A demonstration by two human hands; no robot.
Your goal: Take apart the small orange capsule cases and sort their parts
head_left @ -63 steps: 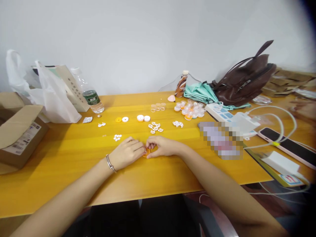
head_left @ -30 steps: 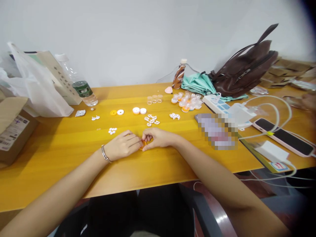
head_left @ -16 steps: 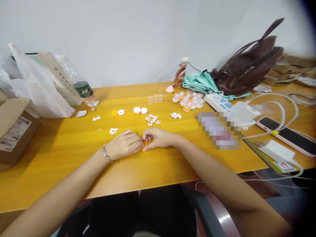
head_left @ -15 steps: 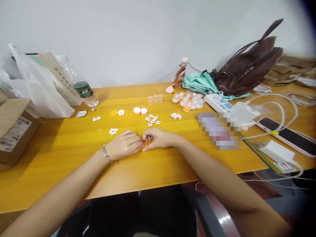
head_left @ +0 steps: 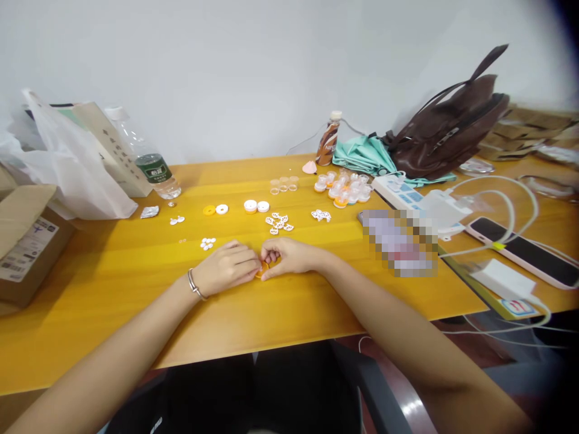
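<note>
Fingertips of both hands meet at the middle of the yellow wooden counter [head_left: 136,283], pinching one small orange round plastic piece [head_left: 262,270] between them. From my remote seat I read the left hand [head_left: 226,267] as curled loosely, knuckles up, its fingers closed against the piece's left edge; a silver metal bracelet [head_left: 194,284] sits at that wrist. The right hand [head_left: 289,256] is bent inward, thumb below and forefinger above, gripping the same piece from the right. Both wrists rest on the counter, which I judge steadies such fine work. The piece lies low, touching or just above the surface; I cannot tell which.

Small parts are spread just beyond the hands, within easy reach: a scatter of white lacy plastic cut-outs [head_left: 278,223], a second smaller cluster of them [head_left: 321,215], a few white oval beads [head_left: 207,243], a yellow ring disc [head_left: 208,210] beside a white ring disc [head_left: 221,209], and two white round caps [head_left: 256,207]. Farther back stands a heap of clear little plastic cups with orange bases [head_left: 346,188].

Off to the sides, well apart, are a clear plastic water bottle with a green label [head_left: 151,166], a white plastic bag [head_left: 76,169], an open brown cardboard box [head_left: 25,241], a brown leather backpack [head_left: 446,135] and a pink-cased phone [head_left: 527,251] on its cable.
</note>
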